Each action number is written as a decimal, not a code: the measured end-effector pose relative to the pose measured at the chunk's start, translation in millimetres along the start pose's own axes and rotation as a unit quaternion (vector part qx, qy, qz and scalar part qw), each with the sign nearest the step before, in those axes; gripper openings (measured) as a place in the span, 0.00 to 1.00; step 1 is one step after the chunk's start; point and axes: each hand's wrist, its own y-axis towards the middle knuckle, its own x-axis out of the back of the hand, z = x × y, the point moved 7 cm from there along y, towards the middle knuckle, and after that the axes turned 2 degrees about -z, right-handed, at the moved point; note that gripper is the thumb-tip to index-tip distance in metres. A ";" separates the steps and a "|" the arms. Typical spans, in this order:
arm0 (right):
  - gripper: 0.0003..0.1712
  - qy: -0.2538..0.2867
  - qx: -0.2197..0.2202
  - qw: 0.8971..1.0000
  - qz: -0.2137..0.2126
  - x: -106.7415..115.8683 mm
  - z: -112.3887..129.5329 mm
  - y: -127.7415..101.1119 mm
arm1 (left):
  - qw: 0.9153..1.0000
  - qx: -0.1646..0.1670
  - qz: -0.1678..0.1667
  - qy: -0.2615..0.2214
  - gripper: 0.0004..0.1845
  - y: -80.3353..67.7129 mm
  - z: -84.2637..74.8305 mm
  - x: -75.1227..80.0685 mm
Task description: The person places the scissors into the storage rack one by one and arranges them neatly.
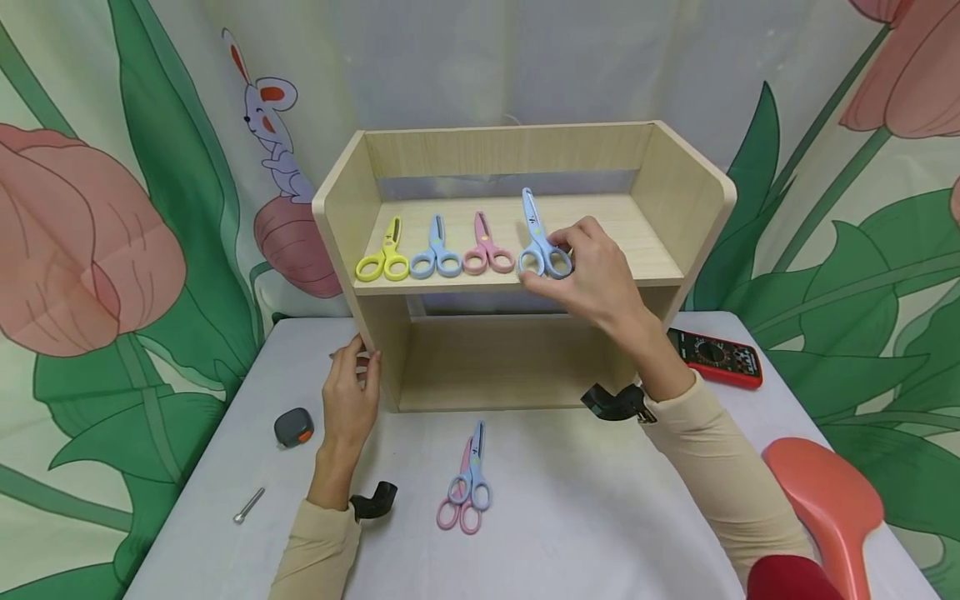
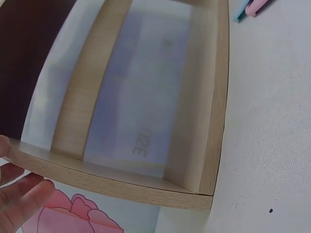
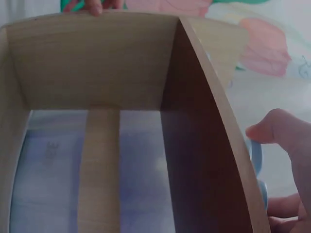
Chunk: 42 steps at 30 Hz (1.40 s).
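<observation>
My right hand (image 1: 600, 279) pinches the handle loops of a pair of light blue scissors (image 1: 535, 225) at the upper shelf's front edge, blades pointing back. To their left, yellow scissors (image 1: 391, 246), blue scissors (image 1: 436, 242) and pink scissors (image 1: 482, 237) lie in a row, handles forward. My left hand (image 1: 350, 387) touches the left side panel of the wooden shelf unit (image 1: 337, 200), its fingers along the outer face in the left wrist view. On the table in front, a second pair of blue scissors (image 1: 477, 454) overlaps another pink pair (image 1: 447, 515).
A dark tape measure (image 1: 293, 427) and a metal bolt (image 1: 249, 506) lie left of my left forearm. At the right are a red-edged multimeter (image 1: 716, 357) and a coral-coloured rounded object (image 1: 828, 492). A printed curtain (image 1: 510, 67) hangs behind the shelf unit.
</observation>
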 end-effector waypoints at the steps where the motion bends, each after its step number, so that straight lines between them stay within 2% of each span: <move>1: 0.33 -0.001 -0.012 1.000 0.008 -0.6 -2.5 2.7 | 1.000 -0.001 0.000 0.001 0.20 -0.1 0.0 0.0; 5: 0.33 -0.013 -0.039 0.998 0.039 -3.8 -8.1 10.6 | 1.000 -0.002 0.001 0.000 0.20 0.2 -0.6 -0.2; 14: 0.37 -0.036 -0.055 0.993 0.102 -7.8 -9.8 18.0 | 1.000 0.008 0.006 0.002 0.20 -0.6 0.7 -0.9; 22: 0.39 -0.037 -0.052 0.990 0.126 -7.6 -10.7 19.7 | 1.000 0.000 0.003 0.003 0.20 0.1 -0.9 1.5; 27: 0.41 -0.036 -0.050 0.990 0.123 -6.7 -9.3 17.2 | 1.000 0.004 0.004 0.005 0.20 -0.4 0.9 1.7; 33: 0.48 -0.025 -0.064 0.992 0.104 -5.4 -9.5 9.2 | 1.000 0.003 0.007 0.005 0.20 0.0 0.9 1.5; 37: 0.49 -0.016 -0.054 0.996 0.075 -1.7 -7.0 -0.6 | 1.000 0.005 0.009 0.005 0.21 0.2 1.0 0.8; 42: 0.48 -0.001 -0.010 1.000 0.020 5.4 -1.0 -17.8 | 1.000 0.008 0.011 0.005 0.21 0.8 1.3 -0.1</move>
